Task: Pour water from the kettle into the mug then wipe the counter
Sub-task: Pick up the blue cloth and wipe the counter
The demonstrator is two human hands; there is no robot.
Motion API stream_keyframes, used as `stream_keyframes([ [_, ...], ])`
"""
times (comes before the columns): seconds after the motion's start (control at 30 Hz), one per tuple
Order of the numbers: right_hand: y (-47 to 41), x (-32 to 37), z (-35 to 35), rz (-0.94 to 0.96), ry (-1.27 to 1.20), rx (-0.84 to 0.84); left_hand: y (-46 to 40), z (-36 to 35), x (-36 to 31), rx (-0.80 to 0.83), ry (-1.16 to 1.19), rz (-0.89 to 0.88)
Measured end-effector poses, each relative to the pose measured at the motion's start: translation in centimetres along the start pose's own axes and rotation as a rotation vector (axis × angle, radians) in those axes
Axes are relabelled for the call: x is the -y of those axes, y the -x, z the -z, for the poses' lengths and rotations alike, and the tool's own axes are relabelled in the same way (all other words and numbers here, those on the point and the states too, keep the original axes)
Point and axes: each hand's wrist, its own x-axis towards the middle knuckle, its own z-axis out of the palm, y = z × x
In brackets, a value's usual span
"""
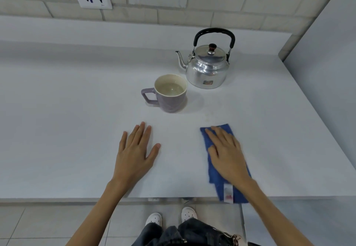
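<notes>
Pale grey counter (77, 130) fills the view below a brick-patterned wall. Far right of centre stands the metal kettle (207, 68), upright, lid on, spout pointing left. Just nearer and left of it sits the lilac mug (169, 95), water inside, handle to the left. Near right, a blue cloth (225, 184) overhangs the counter edge; the right hand (225, 153) lies flat on it, fingers extended. The left hand (134, 153) rests flat and spread on bare counter, holding nothing.

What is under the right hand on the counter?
A blue cloth lies flat under the right hand; its white tag hangs over the counter edge. The part beneath the palm is hidden.
</notes>
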Motion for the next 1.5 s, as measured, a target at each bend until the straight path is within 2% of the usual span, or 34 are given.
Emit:
stream_keyframes([
  [0.13, -5.6, -3.2, 0.9, -0.100, 0.033, -0.056, -0.1, -0.1, 0.1, 0.016, -0.017, -0.002],
  [0.33, -11.5, -1.6, 0.0, -0.053, 0.049, -0.046, -0.1, -0.1, 0.1, 0.019, -0.020, 0.000],
  [0.67, -6.0, 5.9, -2.6, 0.104, 0.032, 0.030, -0.2, -0.3, 0.3, 0.032, -0.028, 0.003],
  [0.9, -0.6, 5.0, -2.4, 0.161, 0.037, 0.079, -0.1, -0.3, 0.3, 0.036, -0.011, 0.003],
  [1.07, 0.3, 1.6, -0.8, 0.103, 0.083, 0.033, 0.0, 0.0, 0.0, 0.020, 0.006, 0.004],
  [1.27, -4.1, -3.2, 0.1, -0.066, 0.128, 0.026, 0.0, 0.2, -0.1, 0.010, -0.004, -0.002],
  [1.5, -10.1, -1.6, -0.6, -0.118, 0.065, 0.039, 0.0, 0.2, -0.2, 0.000, -0.015, -0.003],
])
